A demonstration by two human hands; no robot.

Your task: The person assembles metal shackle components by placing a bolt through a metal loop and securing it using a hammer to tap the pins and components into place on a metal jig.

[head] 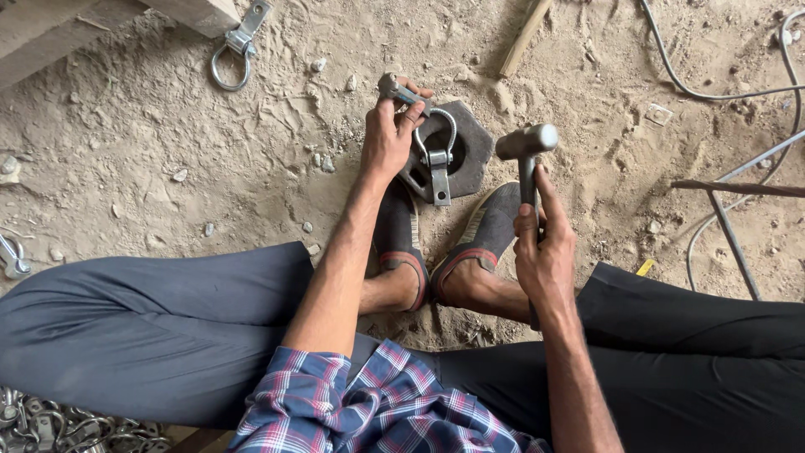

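Observation:
My left hand (389, 132) grips a small metal piece (397, 90) and presses it against the edge of a dark hexagonal steel block (471, 144) on the sandy ground. A metal clamp with a ring and flat strap (437, 159) lies on the block, just right of that hand. My right hand (543, 243) holds a steel hammer by its handle, with the hammer head (526, 141) raised above and to the right of the block. My two feet in dark shoes (486, 226) sit just below the block.
Another ring clamp (237, 49) lies at the upper left by a concrete slab (50, 29). A pile of metal clamps (50, 424) sits at the bottom left. A wooden stick (524, 38), cables (713, 92) and thin rods (734, 243) lie to the right.

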